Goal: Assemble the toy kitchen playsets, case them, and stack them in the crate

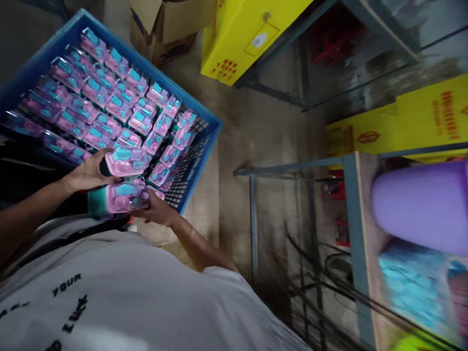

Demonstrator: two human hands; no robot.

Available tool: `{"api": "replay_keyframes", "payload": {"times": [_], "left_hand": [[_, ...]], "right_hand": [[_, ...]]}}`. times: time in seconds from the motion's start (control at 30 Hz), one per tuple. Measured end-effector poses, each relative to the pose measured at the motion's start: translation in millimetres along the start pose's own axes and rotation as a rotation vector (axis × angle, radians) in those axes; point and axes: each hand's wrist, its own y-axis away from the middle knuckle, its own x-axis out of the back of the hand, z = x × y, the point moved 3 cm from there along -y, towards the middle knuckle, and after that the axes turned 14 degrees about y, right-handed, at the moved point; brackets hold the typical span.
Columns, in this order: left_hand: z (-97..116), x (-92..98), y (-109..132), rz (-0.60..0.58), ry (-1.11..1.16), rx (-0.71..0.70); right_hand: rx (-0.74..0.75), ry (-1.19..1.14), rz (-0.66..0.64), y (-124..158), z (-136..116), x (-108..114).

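Observation:
My left hand is wrapped round the left end of a clear-lidded toy case with pink, lilac and turquoise pieces inside. Just below it, my right hand grips the right end of a second toy case, whose left end is green. Both cases are over the near side of a blue plastic crate. Rows of similar cases fill much of the crate. Part of each hand's fingers is hidden behind the cases.
An open cardboard box and a yellow box stand beyond the crate. At right are a metal-framed table, a purple tub, a bag of turquoise parts, yellow cartons and dark cables.

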Motion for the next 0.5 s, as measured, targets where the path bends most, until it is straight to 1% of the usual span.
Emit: {"api": "replay_keyframes", "payload": {"times": [0.07, 0.13, 0.23, 0.27, 0.33, 0.43, 0.5], "left_hand": [[-2.1, 6.9, 9.4, 0.02, 0.05, 0.011], [-1.3, 12.7, 17.1, 0.057, 0.079, 0.014], [4.0, 18.2, 25.9, 0.103, 0.103, -0.01], [6.9, 19.5, 28.1, 0.11, 0.109, -0.048], [14.2, 22.1, 30.8, 0.102, 0.099, -0.172], [28.1, 24.3, 30.0, 0.02, 0.037, -0.366], [39.7, 22.3, 26.2, -0.064, -0.007, -0.445]], "right_hand": [[-0.092, -0.122, -0.084, 9.8, -9.0, -9.5], [-0.139, -0.321, -0.084, 16.8, -20.5, -18.4], [-0.216, -0.6, 0.016, 19.1, -34.5, -35.3], [-0.245, -0.662, 0.061, 18.3, -37.7, -41.9], [-0.279, -0.746, 0.171, 16.4, -42.8, -54.2], [-0.263, -0.819, 0.316, 18.1, -48.0, -66.4], [-0.236, -0.832, 0.384, 24.7, -48.6, -68.8]]}}
